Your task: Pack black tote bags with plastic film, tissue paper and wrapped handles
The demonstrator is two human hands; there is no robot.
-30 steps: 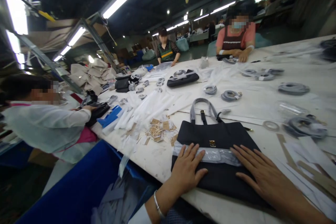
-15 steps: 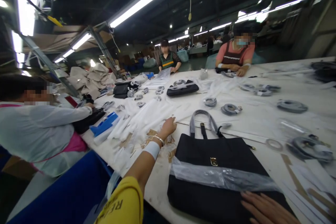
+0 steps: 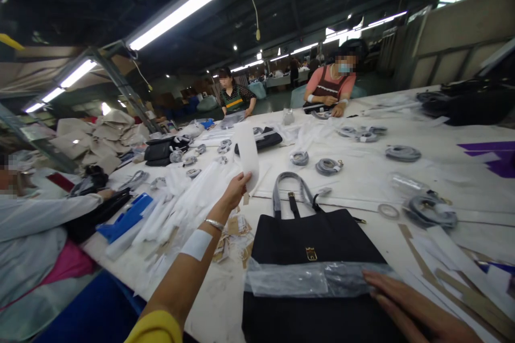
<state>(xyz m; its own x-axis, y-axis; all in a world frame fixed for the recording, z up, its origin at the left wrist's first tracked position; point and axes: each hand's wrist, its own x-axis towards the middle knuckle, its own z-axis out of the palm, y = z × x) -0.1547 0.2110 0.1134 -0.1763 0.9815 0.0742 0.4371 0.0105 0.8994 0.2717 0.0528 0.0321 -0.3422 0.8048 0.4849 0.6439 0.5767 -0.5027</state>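
A black tote bag (image 3: pixel 317 246) with grey handles lies flat on the white table (image 3: pixel 362 187) in front of me. A clear plastic strip (image 3: pixel 306 278) crosses its middle. My right hand (image 3: pixel 406 303) rests flat on the bag at the strip's right end, fingers stretched out. My left hand (image 3: pixel 237 187) is raised over the table left of the bag handles, fingers pinched on a white sheet (image 3: pixel 248 154) that stands up from it. Below that hand lie small brown tags (image 3: pixel 231 236) and white folded sheets (image 3: pixel 189 198).
Grey coiled straps (image 3: pixel 328 165) and rings dot the table, with another black bag (image 3: pixel 261 142) farther back. A person in white (image 3: pixel 36 236) works at the left; two more people sit at the far side. Cardboard strips (image 3: pixel 450 278) lie at the right.
My left hand left the bag, reached out to the pile of white sheets and has lifted one. The right hand slid to the strip's right end. The view has turned to the left.
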